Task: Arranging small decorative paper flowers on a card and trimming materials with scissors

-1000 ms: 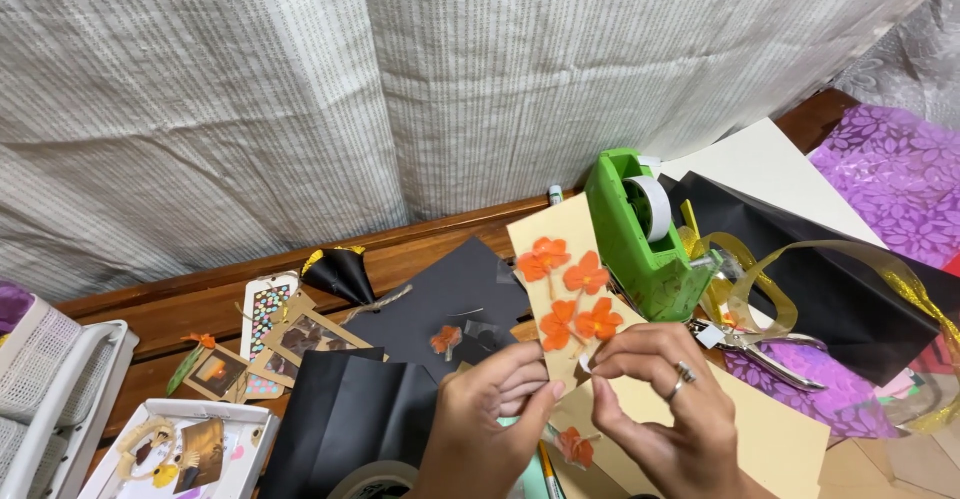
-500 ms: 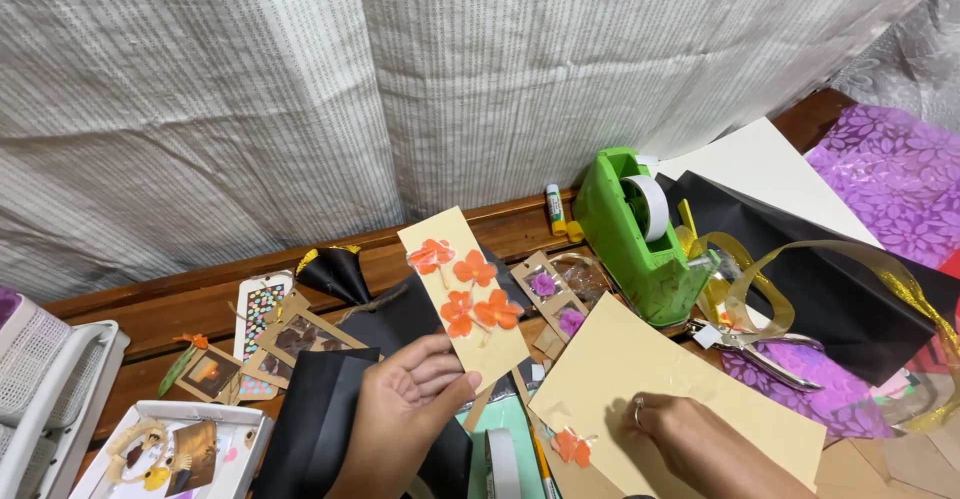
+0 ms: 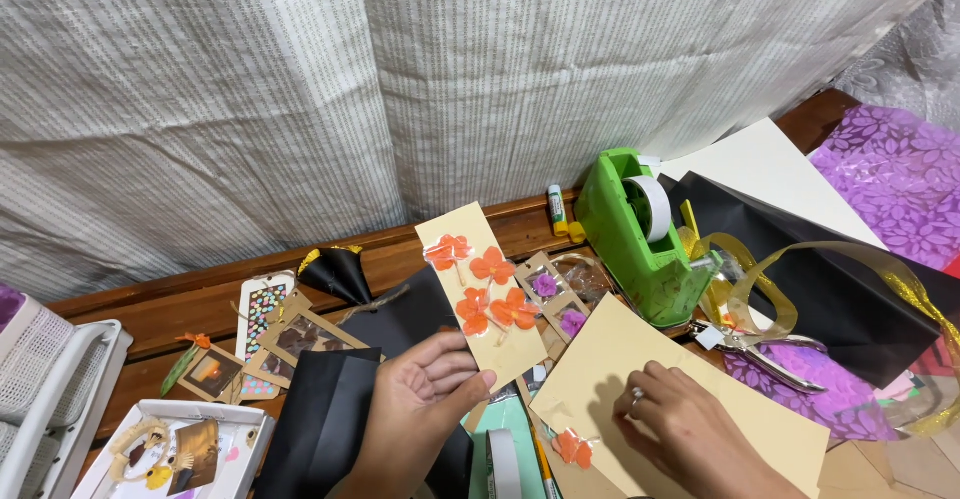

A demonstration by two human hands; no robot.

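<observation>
My left hand grips the lower end of a tan paper strip that carries several pressed orange flowers under clear tape. The strip is lifted and tilted up to the left over black paper. My right hand, a ring on one finger, rests palm down on a large tan sheet, fingers bent near a single taped orange flower at the sheet's lower left. A green tape dispenser with a white roll stands just beyond the sheet.
Black paper, a white sheet, purple floral wrap and gold ribbon lie at the right. Metal pliers lie by the dispenser. A glue stick sits near the curtain. Small framed cards and a white tray are left.
The flowered strip has come off the large tan sheet and moved left and up in my left hand. My right hand has dropped onto the sheet, near the single flower.
</observation>
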